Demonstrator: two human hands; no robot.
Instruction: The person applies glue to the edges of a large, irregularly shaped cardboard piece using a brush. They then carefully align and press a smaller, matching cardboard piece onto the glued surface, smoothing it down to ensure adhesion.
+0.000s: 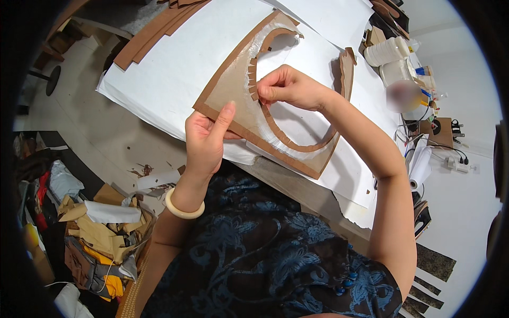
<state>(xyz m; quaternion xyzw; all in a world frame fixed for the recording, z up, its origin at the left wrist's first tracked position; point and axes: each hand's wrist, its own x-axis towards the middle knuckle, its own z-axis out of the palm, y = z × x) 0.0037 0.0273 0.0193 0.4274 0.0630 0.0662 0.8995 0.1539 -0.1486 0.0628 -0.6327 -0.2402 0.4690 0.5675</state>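
Note:
A leather panel (225, 95) with a tan back, brown turned edges and a large round cutout is tilted up over the white-covered table. Its lower left edge sits in my left hand (204, 135), with the thumb on the tan face and the fingers underneath. At the cutout's rim, the thumb and fingers of my right hand (294, 87) pinch the brown notched edging (253, 74), which is cut into small tabs. A whitish, shiny band runs along this rim. My right forearm crosses in front of the panel's right side, whose brown end (347, 58) rises beyond it.
White paper (151, 90) covers the table. Stacked brown leather strips (159, 34) lie at its far left. White plastic containers (387, 51) and cables stand at the right. A heap of scraps (101, 233) is at lower left, near the littered floor.

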